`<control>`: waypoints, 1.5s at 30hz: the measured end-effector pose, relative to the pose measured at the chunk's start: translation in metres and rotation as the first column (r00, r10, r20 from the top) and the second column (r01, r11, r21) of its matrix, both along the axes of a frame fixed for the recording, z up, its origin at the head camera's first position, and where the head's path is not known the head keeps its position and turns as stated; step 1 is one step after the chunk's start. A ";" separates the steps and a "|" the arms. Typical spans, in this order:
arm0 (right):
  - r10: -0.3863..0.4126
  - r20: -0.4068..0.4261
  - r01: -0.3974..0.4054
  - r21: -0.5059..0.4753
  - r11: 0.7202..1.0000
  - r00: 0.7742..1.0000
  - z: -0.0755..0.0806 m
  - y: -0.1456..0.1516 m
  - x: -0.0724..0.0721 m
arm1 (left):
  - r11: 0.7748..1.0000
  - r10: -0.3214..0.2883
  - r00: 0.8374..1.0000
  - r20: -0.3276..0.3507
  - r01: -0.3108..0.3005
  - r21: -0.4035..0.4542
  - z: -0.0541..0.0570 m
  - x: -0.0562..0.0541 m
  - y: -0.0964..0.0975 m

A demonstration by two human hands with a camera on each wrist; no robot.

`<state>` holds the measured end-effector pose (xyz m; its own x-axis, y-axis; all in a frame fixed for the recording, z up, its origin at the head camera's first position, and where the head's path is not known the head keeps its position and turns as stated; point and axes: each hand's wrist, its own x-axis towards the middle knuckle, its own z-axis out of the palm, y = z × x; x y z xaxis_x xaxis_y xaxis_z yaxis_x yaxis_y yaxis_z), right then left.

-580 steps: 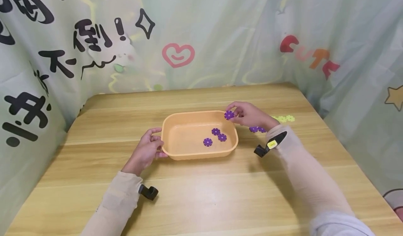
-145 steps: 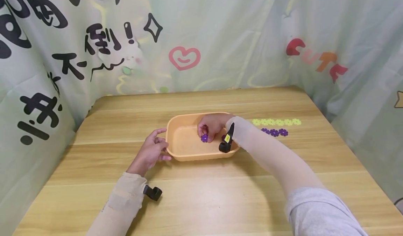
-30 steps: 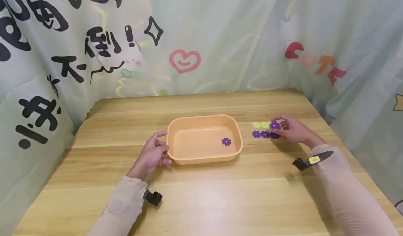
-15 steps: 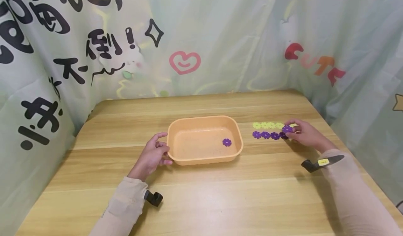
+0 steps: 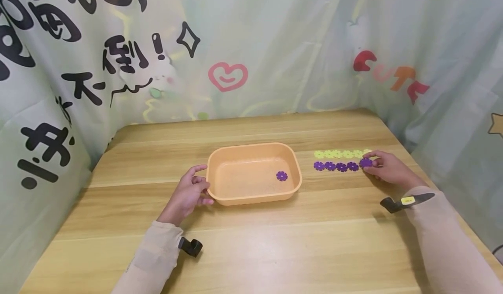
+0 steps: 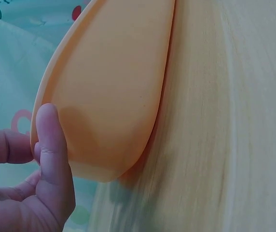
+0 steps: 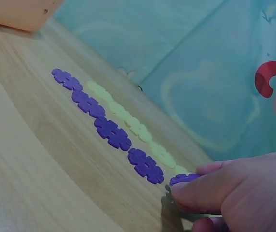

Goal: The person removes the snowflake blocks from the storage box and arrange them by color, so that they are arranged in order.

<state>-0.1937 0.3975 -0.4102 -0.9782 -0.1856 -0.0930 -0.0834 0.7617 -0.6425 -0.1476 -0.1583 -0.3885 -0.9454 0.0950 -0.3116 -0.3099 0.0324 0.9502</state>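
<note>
An orange plastic basin (image 5: 247,198) stands mid-table with one purple snowflake disc (image 5: 281,176) lying inside at its right. My left hand (image 5: 188,193) holds the basin's left end; the left wrist view shows the thumb (image 6: 51,140) against the wall and a finger at the rim. Between thumb and index finger, my right hand (image 5: 389,169) pinches another purple snowflake disc (image 5: 366,163). That disc is at the right end of a row of purple discs (image 5: 342,167), partly hidden by the thumb in the right wrist view. Behind runs a row of yellow snowflake discs (image 5: 337,154).
The wooden table (image 5: 251,246) extends to a printed curtain (image 5: 275,45) hanging behind it and along both sides. A small black camera (image 5: 191,247) is strapped to the left wrist, and another black camera (image 5: 390,204) to the right wrist.
Since about a second ago, my right hand has carried its purple disc rightward along the rows and lowered it to the purple row's end. My left hand and the basin have stayed put.
</note>
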 end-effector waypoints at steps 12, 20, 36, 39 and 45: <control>0.019 -0.022 -0.016 0.130 0.991 1.000 0.004 -0.001 -0.004 | 1.000 0.003 1.000 -0.002 -0.003 0.000 0.002 0.001 0.000; 0.016 -0.026 -0.012 0.138 0.990 1.000 0.002 0.000 -0.002 | 1.000 0.003 1.000 -0.003 -0.003 -0.012 0.003 -0.001 0.001; 0.050 -0.006 -0.049 0.136 0.990 0.999 0.001 0.001 -0.003 | 1.000 0.008 1.000 0.003 -0.008 -0.001 0.002 0.000 0.001; 0.054 0.002 -0.054 0.132 0.990 0.999 0.002 0.002 -0.003 | 1.000 0.007 1.000 0.002 -0.007 -0.001 0.002 0.001 0.001; 0.053 0.003 -0.053 0.146 0.988 0.999 0.005 -0.002 -0.003 | 1.000 0.002 1.000 -0.004 -0.002 0.004 0.002 0.001 -0.001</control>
